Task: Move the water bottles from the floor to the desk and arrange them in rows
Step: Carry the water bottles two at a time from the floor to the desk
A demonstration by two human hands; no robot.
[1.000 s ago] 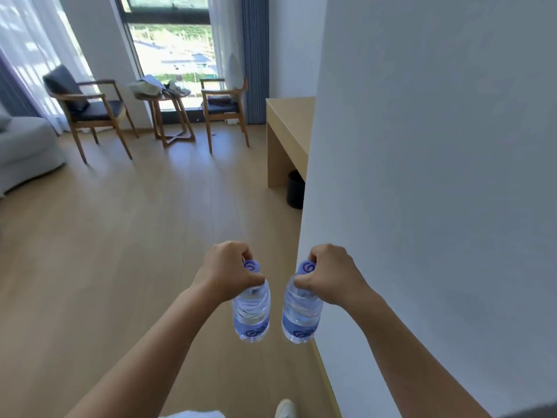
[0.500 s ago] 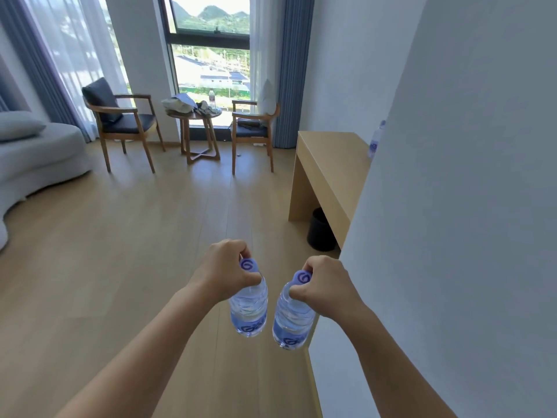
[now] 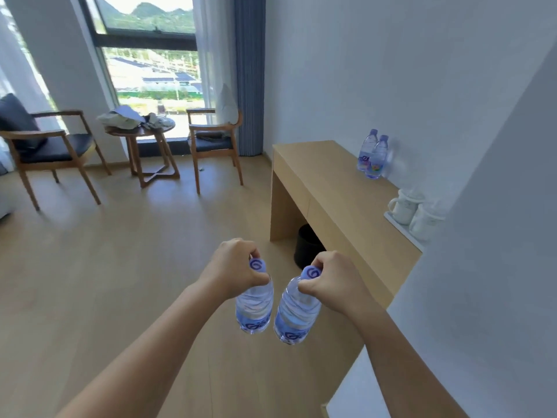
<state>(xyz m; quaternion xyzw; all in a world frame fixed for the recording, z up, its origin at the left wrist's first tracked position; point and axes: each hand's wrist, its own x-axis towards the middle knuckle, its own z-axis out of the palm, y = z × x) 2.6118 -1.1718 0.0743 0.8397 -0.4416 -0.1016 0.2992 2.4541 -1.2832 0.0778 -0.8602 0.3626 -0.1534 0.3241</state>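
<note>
My left hand (image 3: 232, 268) grips the neck of a clear water bottle (image 3: 253, 309) with a purple cap, which hangs below it. My right hand (image 3: 334, 283) grips the neck of a second water bottle (image 3: 297, 316) the same way. Both bottles hang side by side above the wooden floor, short of the desk. The light wooden desk (image 3: 328, 182) stands ahead on the right against the wall. Two more water bottles (image 3: 373, 155) stand upright together at the desk's far back edge.
A white tray with two white mugs (image 3: 413, 211) sits on the desk near the wall corner (image 3: 482, 236) on my right. A black bin (image 3: 307, 245) stands under the desk. Two wooden chairs (image 3: 215, 140) and a small round table (image 3: 144, 137) stand by the window.
I have come forward past the wall corner, so the desk top, its two bottles and the mugs have come into view. Both hands still carry their bottles.
</note>
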